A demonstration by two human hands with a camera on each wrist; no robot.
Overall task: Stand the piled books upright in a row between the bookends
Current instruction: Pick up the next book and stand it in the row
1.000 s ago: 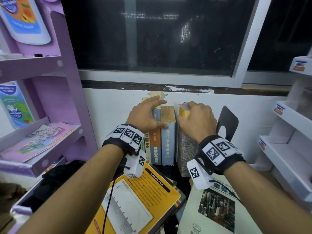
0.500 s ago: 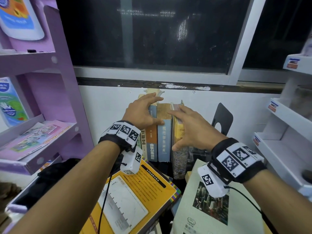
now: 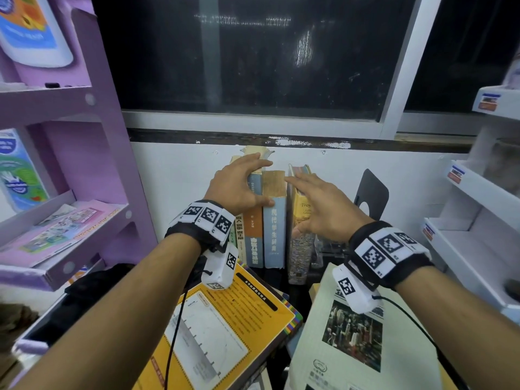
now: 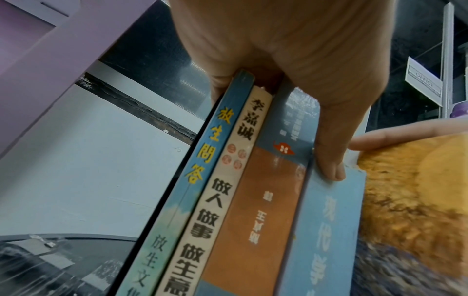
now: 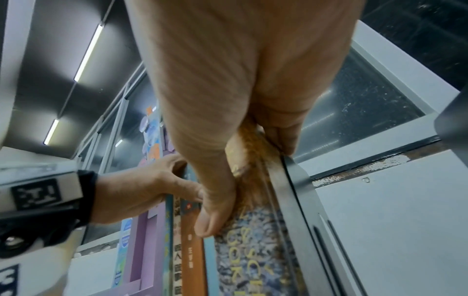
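Several books stand upright against the white wall, among them an orange-and-blue book (image 3: 253, 240), a light blue book (image 3: 274, 235) and a thick yellow book (image 3: 301, 249). My left hand (image 3: 239, 184) grips the left books from above, fingers over their tops and thumb (image 4: 329, 160) on the light blue spine (image 4: 329, 230). My right hand (image 3: 315, 206) lies on the yellow book with fingers straight and thumb (image 5: 212, 216) on its spine. A black bookend (image 3: 371, 192) stands a little to the right of the yellow book. The left bookend is hidden.
Two books lie flat in front: an orange-yellow one (image 3: 225, 327) and a pale one with a photo (image 3: 360, 347). A purple shelf unit (image 3: 84, 164) is on the left, white shelves (image 3: 472, 235) on the right, and a dark window (image 3: 253, 66) above.
My right hand has loosened its grip on the yellow book and straightened its fingers over it. My left hand keeps its hold on the left books.
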